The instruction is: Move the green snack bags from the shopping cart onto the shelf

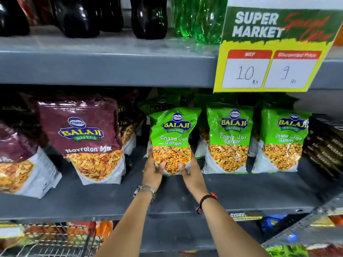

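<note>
Shopping cart [55, 242], wire w/ a red handle, sits nearest, low and to the left of the forearms, partly cut off by the frame edge; contents blurred, can't tell what's in it.

Both arms reach fwd & up to the grey shelf [92, 197]. Left wrist has a metal watch [144, 191], right wrist a black and red band [207, 198].

Left hand [153, 171] and right hand [191, 170] grasp the same green snack bag [175, 140], one on each lower side, thumbs on the front over the clear window, fingers wrapped behind. Bag stands upright, long axis vertical, printed front facing the camera, top seal up, bottom at or just above the shelf deck; can't tell if it touches.

Just right of the hands: two more green bags of the same kind, second bag [229, 140] and third bag [284, 143], upright in a row, fronts out. Directly behind the held bag another green bag [159, 103] shows its top. Left of the hands, maroon Navratan Mix bag [83, 138] leans back slightly.

Above, upper shelf carries dark bottles [148, 17] and a green bottle [194, 19]; an offer sign [274, 49] hangs up and right of the hands.
</note>
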`<state>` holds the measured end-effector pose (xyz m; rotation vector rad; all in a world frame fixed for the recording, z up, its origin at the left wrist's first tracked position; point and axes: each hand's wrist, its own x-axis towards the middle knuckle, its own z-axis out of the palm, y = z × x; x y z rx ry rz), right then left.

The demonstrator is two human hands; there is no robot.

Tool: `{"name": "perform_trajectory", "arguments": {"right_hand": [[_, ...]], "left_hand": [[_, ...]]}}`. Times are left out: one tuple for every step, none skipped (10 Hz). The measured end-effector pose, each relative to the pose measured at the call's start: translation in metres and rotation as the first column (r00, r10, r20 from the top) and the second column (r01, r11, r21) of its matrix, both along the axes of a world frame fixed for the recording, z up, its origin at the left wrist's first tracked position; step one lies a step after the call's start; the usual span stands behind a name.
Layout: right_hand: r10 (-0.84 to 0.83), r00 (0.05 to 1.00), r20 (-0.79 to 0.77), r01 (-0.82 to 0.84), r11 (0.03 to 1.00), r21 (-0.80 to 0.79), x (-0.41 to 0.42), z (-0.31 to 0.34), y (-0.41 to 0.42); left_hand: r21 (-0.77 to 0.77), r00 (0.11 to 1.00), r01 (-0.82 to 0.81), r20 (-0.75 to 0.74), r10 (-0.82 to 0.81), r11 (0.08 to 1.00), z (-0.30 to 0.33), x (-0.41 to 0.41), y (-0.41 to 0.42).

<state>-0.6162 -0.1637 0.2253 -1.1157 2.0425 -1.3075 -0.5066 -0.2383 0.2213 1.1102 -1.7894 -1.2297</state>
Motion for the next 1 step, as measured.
{"name": "perform_trajectory", "arguments": {"right_hand": [[-0.009, 0.999, -0.037, 0.009, 1.000, 0.007, 0.0051, 0.0101, 0.0056]], "left_hand": [[-0.036, 0.993, -0.098, 0.068, 0.101, 0.994, 0.0052, 0.0021, 0.0093]]}}
